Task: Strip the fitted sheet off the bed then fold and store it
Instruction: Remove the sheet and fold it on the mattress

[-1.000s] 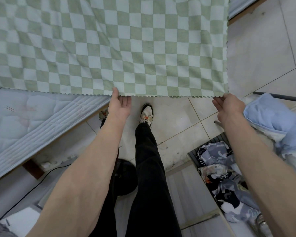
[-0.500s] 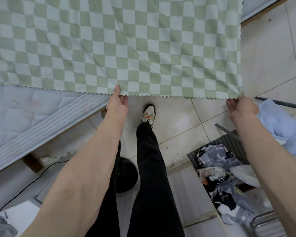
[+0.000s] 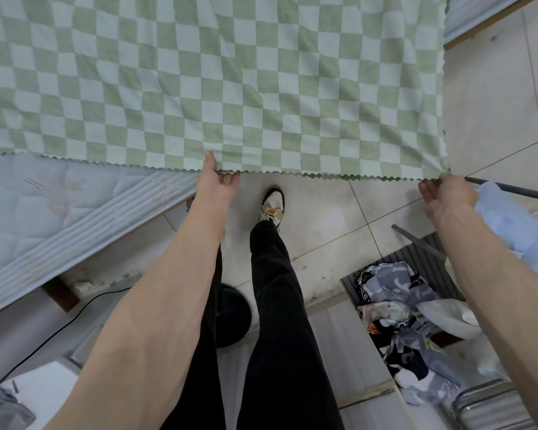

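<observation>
A green-and-white checked sheet (image 3: 230,82) with a zigzag edge is stretched out flat in front of me, covering the upper part of the view. My left hand (image 3: 216,181) pinches its near edge about midway, thumb on top and fingers under the cloth. My right hand (image 3: 444,197) grips the near right corner of the sheet. Between my hands the edge runs taut. The bare quilted mattress (image 3: 53,212) lies at the left, partly under the sheet's far left part.
My legs and a white shoe (image 3: 272,204) stand on the tiled floor (image 3: 330,218). A drawer of grey patterned clothes (image 3: 398,324) is open at lower right, with light blue cloth (image 3: 516,225) beside it. A black cable (image 3: 59,324) and a black round base (image 3: 233,315) lie at lower left.
My right hand has carried the corner further right and my hands are wider apart, so the near edge is pulled tauter. The left hand keeps its pinch.
</observation>
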Demonstrator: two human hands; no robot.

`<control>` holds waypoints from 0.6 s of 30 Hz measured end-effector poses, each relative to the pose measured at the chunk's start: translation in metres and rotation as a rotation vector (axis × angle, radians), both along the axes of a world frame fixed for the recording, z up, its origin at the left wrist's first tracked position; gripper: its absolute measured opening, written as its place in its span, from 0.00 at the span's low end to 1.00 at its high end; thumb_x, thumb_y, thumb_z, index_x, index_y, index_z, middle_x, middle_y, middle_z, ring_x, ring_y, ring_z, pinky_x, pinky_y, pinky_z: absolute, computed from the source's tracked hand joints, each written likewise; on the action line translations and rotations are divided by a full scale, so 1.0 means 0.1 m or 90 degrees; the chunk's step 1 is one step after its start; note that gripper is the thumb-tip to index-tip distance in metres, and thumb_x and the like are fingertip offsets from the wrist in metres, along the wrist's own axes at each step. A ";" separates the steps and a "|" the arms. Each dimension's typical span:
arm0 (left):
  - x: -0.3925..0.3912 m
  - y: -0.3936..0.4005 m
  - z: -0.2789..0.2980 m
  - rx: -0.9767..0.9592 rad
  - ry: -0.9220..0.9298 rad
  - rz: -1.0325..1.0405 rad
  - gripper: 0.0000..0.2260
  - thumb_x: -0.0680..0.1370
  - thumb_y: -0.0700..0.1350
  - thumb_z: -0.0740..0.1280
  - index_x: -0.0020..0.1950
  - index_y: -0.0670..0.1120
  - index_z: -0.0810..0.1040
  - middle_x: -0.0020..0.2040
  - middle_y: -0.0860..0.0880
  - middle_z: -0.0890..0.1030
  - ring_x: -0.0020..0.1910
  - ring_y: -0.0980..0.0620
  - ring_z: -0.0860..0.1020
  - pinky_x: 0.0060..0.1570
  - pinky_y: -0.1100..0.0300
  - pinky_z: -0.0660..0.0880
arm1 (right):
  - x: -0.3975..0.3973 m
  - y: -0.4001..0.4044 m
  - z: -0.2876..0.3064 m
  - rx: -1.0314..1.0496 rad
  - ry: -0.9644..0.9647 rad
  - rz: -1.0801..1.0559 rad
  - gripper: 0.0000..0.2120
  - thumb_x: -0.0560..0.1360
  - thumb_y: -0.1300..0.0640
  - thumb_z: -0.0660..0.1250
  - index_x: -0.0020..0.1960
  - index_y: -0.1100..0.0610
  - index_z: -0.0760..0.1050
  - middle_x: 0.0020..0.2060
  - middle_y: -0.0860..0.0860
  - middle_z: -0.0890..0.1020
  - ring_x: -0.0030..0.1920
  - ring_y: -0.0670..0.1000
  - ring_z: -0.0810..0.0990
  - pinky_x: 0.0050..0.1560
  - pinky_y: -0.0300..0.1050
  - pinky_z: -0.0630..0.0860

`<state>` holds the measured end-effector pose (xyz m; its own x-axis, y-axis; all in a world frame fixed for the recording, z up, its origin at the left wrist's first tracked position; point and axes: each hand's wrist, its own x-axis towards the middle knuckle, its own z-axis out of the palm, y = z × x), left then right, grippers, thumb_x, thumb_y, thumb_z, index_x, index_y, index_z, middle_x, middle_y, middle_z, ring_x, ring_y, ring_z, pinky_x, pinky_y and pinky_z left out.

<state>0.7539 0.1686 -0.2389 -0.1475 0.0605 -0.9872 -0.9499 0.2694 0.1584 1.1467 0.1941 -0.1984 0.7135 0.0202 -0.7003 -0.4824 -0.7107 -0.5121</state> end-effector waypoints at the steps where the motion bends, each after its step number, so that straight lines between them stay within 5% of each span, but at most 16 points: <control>1: -0.02 -0.01 -0.01 -0.002 0.009 0.000 0.18 0.80 0.47 0.71 0.67 0.40 0.77 0.62 0.43 0.81 0.62 0.45 0.80 0.66 0.46 0.76 | 0.01 0.00 0.00 -0.001 -0.001 0.004 0.10 0.79 0.68 0.61 0.55 0.62 0.79 0.39 0.55 0.81 0.32 0.50 0.79 0.41 0.44 0.85; 10: -0.23 -0.02 0.17 -0.023 0.064 -0.051 0.04 0.79 0.35 0.71 0.52 0.40 0.79 0.52 0.44 0.83 0.59 0.47 0.82 0.60 0.55 0.79 | -0.06 0.01 -0.05 -0.007 0.005 0.000 0.14 0.79 0.69 0.59 0.59 0.62 0.79 0.40 0.55 0.81 0.33 0.50 0.79 0.43 0.46 0.85; 18: -0.38 0.04 0.15 -0.015 0.058 -0.013 0.19 0.80 0.46 0.72 0.69 0.41 0.76 0.65 0.43 0.80 0.63 0.46 0.79 0.68 0.49 0.75 | -0.01 0.01 -0.02 -0.016 0.004 0.004 0.14 0.78 0.68 0.59 0.58 0.62 0.81 0.42 0.55 0.83 0.34 0.50 0.80 0.40 0.44 0.85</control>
